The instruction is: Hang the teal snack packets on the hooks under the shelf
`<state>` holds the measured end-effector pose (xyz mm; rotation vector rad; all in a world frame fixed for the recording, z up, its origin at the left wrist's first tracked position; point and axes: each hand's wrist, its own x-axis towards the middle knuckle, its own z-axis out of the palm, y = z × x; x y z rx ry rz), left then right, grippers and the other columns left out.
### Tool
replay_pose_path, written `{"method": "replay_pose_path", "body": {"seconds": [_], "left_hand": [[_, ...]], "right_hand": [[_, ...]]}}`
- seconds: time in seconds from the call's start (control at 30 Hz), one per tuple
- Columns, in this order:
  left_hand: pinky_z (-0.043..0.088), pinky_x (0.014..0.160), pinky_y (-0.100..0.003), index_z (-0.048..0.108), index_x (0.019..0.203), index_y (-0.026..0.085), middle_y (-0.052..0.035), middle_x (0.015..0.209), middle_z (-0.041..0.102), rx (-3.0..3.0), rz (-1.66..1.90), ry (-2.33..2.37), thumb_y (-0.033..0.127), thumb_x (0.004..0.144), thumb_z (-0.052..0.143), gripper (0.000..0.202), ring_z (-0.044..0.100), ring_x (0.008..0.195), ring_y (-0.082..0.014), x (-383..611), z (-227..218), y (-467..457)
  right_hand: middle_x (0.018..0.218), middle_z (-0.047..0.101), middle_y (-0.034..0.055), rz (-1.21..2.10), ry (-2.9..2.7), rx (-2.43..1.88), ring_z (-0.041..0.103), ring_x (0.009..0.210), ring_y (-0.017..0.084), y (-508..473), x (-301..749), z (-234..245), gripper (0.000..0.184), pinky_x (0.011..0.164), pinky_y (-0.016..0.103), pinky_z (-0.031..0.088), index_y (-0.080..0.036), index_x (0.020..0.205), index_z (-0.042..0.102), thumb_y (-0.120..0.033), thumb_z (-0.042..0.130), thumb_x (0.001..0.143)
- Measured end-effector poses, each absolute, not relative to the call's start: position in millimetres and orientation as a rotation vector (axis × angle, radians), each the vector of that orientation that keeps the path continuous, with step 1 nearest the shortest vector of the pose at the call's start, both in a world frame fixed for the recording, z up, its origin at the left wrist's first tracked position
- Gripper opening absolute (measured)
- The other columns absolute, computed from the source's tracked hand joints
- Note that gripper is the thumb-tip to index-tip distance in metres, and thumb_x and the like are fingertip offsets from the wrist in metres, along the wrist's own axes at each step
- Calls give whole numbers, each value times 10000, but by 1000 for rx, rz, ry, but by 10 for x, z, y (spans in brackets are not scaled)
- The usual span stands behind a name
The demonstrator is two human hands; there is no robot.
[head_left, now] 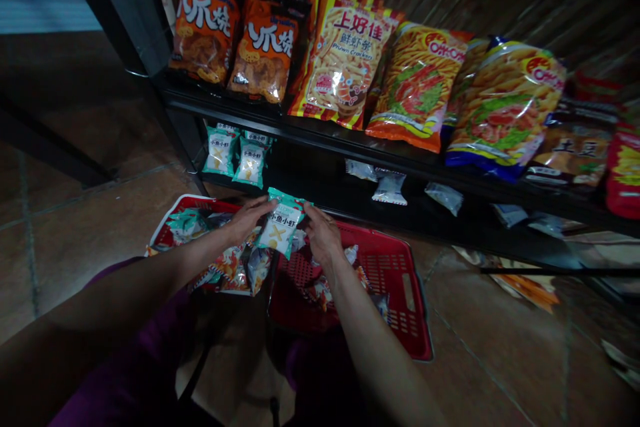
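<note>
Between my two hands is a small teal-and-white snack bag (280, 223), held by its upper sides above the baskets. My left hand (250, 217) pinches its left edge, and my right hand (321, 230) grips the right edge near the top corner. Beneath my left forearm, a basket with a white rim (175, 203) contains teal snack bags (187, 223) and orange-and-white packets (235, 267). Below my right arm lies a red plastic basket (400, 280) with several small packets inside, partly hidden by the arm.
A black shelf (320, 137) runs across, carrying large snack bags such as the prawn crackers (345, 57). On its lower level, matching teal bags (253, 160) stand at the left and small pale packets (390, 187) lie further right. A dark post (125, 33) rises at the left.
</note>
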<state>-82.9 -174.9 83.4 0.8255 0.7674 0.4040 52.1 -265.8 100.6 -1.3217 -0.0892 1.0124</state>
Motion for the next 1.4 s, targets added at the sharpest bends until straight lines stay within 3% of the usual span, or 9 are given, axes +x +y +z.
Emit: {"method": "replay_pose_path", "body": {"seconds": [0.47,0.67,0.8,0.9,1.03,1.17,1.27,1.4], "left_hand": [[479,670,-318,660,790,135,-69,798,689,768,432,789,358,629,749,289,626,710,-197,-811,835,-1747],[497,670,-320,642,822,123,-73,766,686,644,532,883,303,713,694,217,633,699,-194,-795,839,-1682],[499,722,-330,632,869,124,-82,817,686,528,553,856,287,798,611,179,631,741,-190,-822,821,-1573],[486,776,-335,632,900,130,-87,871,683,468,548,794,307,817,588,200,629,809,-202,-861,800,-1500],[472,821,-343,628,933,136,-90,913,680,423,548,753,308,823,577,211,622,877,-218,-884,776,-1453],[479,820,-348,626,927,134,-89,908,680,385,566,756,294,833,553,200,618,910,-229,-866,777,-1440],[485,819,-356,627,889,139,-91,916,679,391,573,775,309,829,552,195,615,937,-244,-858,792,-1435],[480,821,-358,623,879,144,-93,918,679,395,548,783,313,820,561,190,611,943,-247,-869,817,-1436]], "right_hand": [[633,671,-28,1015,-123,-1273,585,608,114,-2668,558,994,327,632,240,453,-184,619,644,-449,805,517],[794,692,-13,1177,-151,-1347,621,725,138,-2716,499,1030,375,621,245,485,-224,816,668,-516,743,592],[937,689,-4,1262,-192,-1350,629,813,142,-2765,469,1038,399,624,239,511,-248,938,665,-403,778,588],[973,676,-5,1280,-205,-1299,637,845,157,-2775,422,1027,517,663,286,546,-273,1045,633,-316,804,559],[1108,630,10,1215,-301,-1283,640,870,172,-2763,350,1001,623,683,320,570,-292,1132,603,-281,810,544],[1243,576,10,1154,-448,-1288,594,1031,197,-2764,339,960,622,762,309,557,-297,1155,600,-266,798,566],[1214,604,-3,1115,-482,-1305,581,1053,193,-2767,345,933,587,802,303,540,-283,1134,617,-274,792,573],[1109,658,-3,1096,-430,-1302,625,921,173,-2762,320,922,548,765,299,544,-264,1093,640,-296,793,568]]}}
